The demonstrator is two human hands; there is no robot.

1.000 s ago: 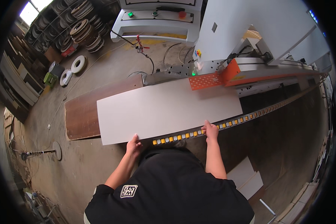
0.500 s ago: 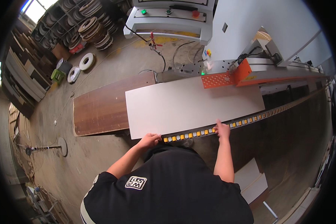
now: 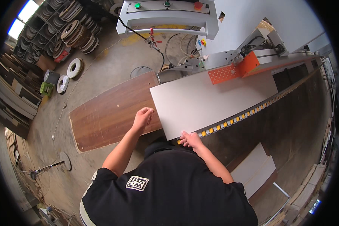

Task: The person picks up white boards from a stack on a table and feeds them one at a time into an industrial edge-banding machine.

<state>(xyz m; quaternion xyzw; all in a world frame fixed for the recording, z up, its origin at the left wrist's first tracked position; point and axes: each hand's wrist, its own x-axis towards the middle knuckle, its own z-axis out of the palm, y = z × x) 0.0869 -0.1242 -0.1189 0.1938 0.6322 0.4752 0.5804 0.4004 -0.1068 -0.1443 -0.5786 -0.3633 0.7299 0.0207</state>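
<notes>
Nearest of all, here's the black shirt (image 3: 169,188), with a pale patch on the chest. Bare forearms reach out from it, and there are the hands! The right hand (image 3: 191,140) is at the near left corner of the white board (image 3: 214,101), thumb over the edge, fingers slightly bent and parted below it; whether they pinch the edge, I can't tell. The left hand (image 3: 143,118) hangs over the brown board (image 3: 113,116), just left of the white one, fingers curled inward; whether anything sits inside, can't tell from here.

Along the white board's near side runs a line of yellow and grey rollers (image 3: 225,124). Down to the right, loose pale boards (image 3: 258,169) lie low. Out left, a round-footed stand (image 3: 66,162) is on the floor.

And the white board's far side reaches right up to the orange guard (image 3: 224,74), holes punched across its face! Beyond, a red valve (image 3: 151,34) on a hose, then the pale console (image 3: 211,26) with its row of buttons. Far left: white rolls (image 3: 75,67) by a green stool (image 3: 46,89), panels (image 3: 19,94) leaning upright, and a rack (image 3: 45,30) packed with rolls beside a bright window (image 3: 16,28).
</notes>
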